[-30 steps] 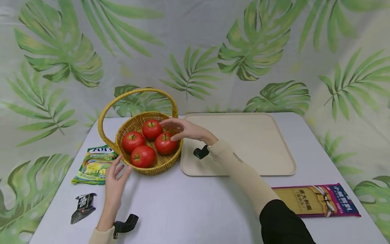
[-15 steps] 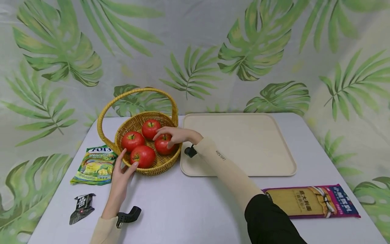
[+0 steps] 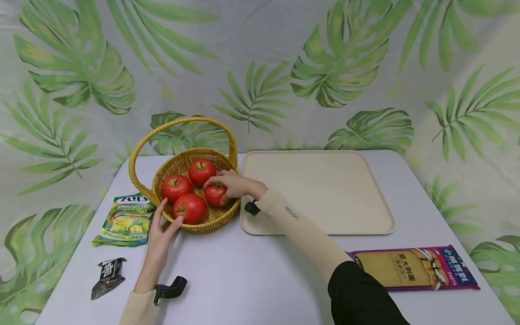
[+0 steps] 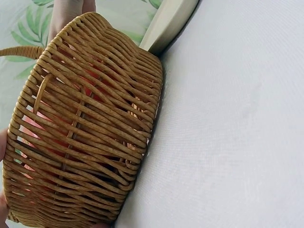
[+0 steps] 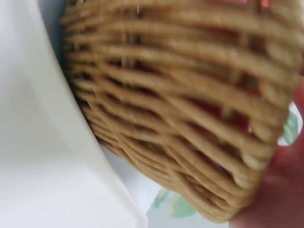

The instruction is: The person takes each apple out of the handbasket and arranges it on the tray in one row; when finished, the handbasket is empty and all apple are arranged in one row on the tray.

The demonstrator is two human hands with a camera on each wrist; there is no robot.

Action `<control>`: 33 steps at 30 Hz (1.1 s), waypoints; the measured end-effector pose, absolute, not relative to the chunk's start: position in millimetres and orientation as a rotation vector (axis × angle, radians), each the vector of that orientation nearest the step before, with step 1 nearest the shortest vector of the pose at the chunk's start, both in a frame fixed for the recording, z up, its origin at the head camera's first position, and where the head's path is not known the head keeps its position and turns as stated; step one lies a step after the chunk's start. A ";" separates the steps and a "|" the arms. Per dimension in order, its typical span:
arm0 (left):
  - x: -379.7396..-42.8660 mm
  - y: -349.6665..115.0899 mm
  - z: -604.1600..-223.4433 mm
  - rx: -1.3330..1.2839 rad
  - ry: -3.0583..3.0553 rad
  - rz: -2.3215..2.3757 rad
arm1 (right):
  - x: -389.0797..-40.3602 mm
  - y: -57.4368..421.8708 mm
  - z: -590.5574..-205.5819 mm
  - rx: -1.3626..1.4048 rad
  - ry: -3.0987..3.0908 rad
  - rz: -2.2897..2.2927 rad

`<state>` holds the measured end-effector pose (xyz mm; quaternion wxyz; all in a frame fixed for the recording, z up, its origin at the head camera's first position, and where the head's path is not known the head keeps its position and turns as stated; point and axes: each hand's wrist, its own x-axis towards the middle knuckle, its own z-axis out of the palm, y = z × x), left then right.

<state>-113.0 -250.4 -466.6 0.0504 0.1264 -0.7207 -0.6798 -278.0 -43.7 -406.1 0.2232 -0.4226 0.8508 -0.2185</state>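
A wicker basket (image 3: 211, 223) with a tall arched handle stands at the left of the table with several red apples in it. My right hand (image 3: 235, 184) reaches over the basket's right side and grips the rightmost apple (image 3: 214, 195), partly covering it. The nearest apple (image 3: 190, 208) lies close to my left hand (image 3: 161, 234), which holds the basket's near-left rim. In the left wrist view the basket's woven side (image 4: 85, 128) fills much of the picture, with fingertips showing at the left edge. The right wrist view shows the weave (image 5: 180, 95) close up and blurred.
A beige tray (image 3: 325, 194) lies right of the basket. A long pasta packet (image 3: 410, 268) rests at the front right. Left of the basket are a green FOX'S candy bag (image 3: 126, 221) and a small black packet (image 3: 109, 276). A leaf-print cloth hangs behind.
My right hand has moved left and down onto the rightmost apple and now grips it. My left hand has come up to the basket's rim and holds it.
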 end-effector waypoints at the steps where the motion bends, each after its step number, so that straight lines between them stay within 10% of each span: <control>1: -112.9 -250.2 -466.8 0.381 -2.199 -2.064 | -277.2 -42.9 -406.8 -1.174 2.366 -0.613; 33: -109.0 -249.6 -468.5 0.363 -2.204 -2.045 | -290.2 76.8 -395.5 -0.843 2.369 -1.646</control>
